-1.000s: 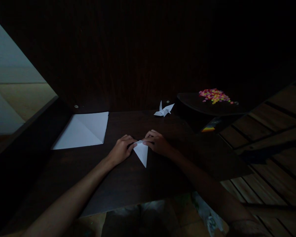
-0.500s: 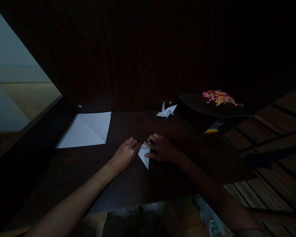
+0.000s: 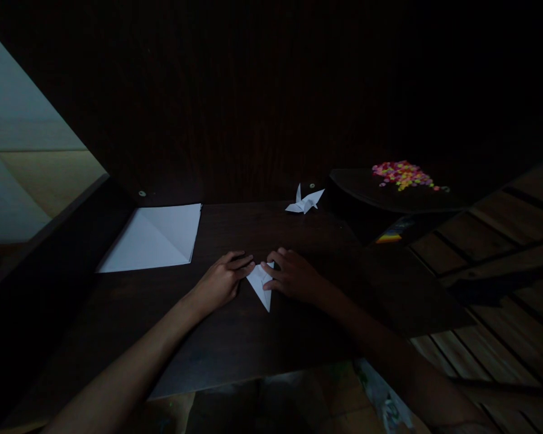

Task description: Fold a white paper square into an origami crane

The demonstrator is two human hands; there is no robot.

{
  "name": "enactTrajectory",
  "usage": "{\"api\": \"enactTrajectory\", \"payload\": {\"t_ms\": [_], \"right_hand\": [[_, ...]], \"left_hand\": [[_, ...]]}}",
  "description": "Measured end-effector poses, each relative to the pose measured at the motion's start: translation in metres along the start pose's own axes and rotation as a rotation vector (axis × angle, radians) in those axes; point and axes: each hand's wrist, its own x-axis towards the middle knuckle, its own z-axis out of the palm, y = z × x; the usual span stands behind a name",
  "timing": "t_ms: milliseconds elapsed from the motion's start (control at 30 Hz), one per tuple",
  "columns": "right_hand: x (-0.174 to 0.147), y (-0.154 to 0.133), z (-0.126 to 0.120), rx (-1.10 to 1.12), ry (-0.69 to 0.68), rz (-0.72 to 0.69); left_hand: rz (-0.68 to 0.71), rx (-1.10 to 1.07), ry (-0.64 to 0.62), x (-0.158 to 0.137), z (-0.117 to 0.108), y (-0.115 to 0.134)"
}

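Note:
A small white folded paper (image 3: pixel 261 286) lies on the dark tabletop, narrowing to a point towards me, with crease lines on its upper face. My left hand (image 3: pixel 225 276) is at its upper left corner, fingertips closed on that edge; the thumb is hidden. On the right side, my right hand (image 3: pixel 294 274) has its bent fingers and thumb over the paper, holding its right edge. Beyond both hands stands a white origami crane (image 3: pixel 304 201), wings and neck raised, near the back panel.
A stack of square white paper sheets (image 3: pixel 151 238) with a diagonal crease lies at the left. On a rounded dark shelf (image 3: pixel 350 184) at the right is a heap of small colourful pieces (image 3: pixel 405 175). A raised dark side board (image 3: pixel 45 232) borders the left. Wooden slats (image 3: pixel 493 283) show at right.
My left hand has shifted slightly left, its fingers straighter, and more of the paper's upper left part shows. The paper has moved slightly left. My right hand stays on its right side.

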Motion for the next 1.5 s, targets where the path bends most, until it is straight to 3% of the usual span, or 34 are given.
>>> {"api": "enactTrajectory", "payload": {"t_ms": [467, 700, 967, 1233, 1500], "right_hand": [[0.002, -0.004, 0.001, 0.075, 0.04, 0.012], [0.003, -0.008, -0.002, 0.283, 0.046, 0.101], [0.0, -0.005, 0.008, 0.462, 0.025, 0.139], [0.002, -0.005, 0.012, 0.362, 0.033, -0.032], [0.0, -0.004, 0.012, 0.213, 0.008, -0.105]], "left_hand": [[-0.346, -0.304, 0.078, 0.004, -0.019, -0.012], [-0.267, -0.357, 0.084, 0.007, -0.019, -0.002], [-0.271, -0.348, 0.125, 0.008, -0.013, -0.001], [-0.243, -0.327, 0.106, 0.008, -0.013, -0.002], [-0.171, -0.283, 0.047, 0.005, -0.016, -0.005]]}}
